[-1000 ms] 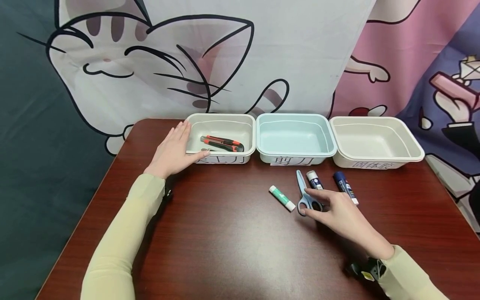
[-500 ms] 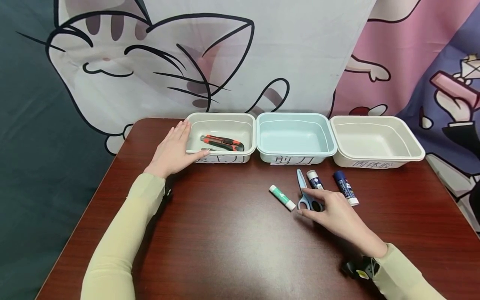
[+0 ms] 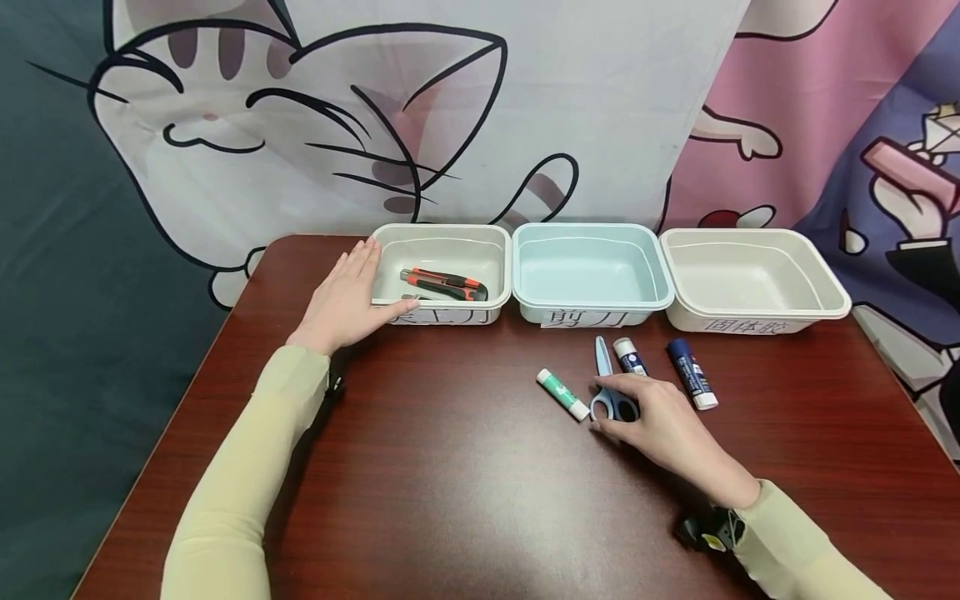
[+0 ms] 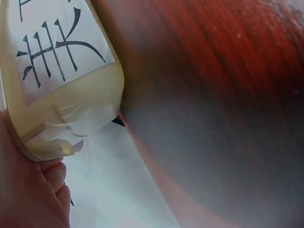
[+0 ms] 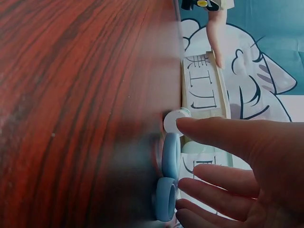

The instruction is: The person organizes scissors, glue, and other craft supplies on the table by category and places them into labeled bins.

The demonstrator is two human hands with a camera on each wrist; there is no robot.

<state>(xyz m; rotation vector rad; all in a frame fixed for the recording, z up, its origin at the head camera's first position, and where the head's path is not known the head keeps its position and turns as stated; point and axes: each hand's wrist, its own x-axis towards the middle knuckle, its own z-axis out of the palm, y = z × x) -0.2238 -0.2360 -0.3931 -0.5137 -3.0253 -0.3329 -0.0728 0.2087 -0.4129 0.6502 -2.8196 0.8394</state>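
Observation:
My left hand (image 3: 347, 300) lies spread over the left end of the cream bin (image 3: 442, 315), thumb along its front rim. Inside that bin are utility knives (image 3: 450, 285). My right hand (image 3: 663, 417) is over blue scissors (image 3: 604, 358) on the table, thumb and forefinger apart on either side of the handles. In the right wrist view, fingertips are right at the blue handle loops (image 5: 171, 156), and the thumb reaches past them. A green glue stick (image 3: 562, 395) lies left of the scissors. A white-capped glue stick (image 3: 628, 354) is partly hidden behind my right hand.
A light-blue bin (image 3: 592, 300) stands in the middle of the row, with another cream bin (image 3: 757, 308) at its right. Paper labels with writing are on the fronts. A blue-capped glue stick (image 3: 692, 373) lies right of my right hand. A printed curtain (image 3: 615, 100) hangs behind.
My right hand has shifted slightly left. The scissors have turned a little, handles to the left and tip to the right. My left hand has stayed on the bin.

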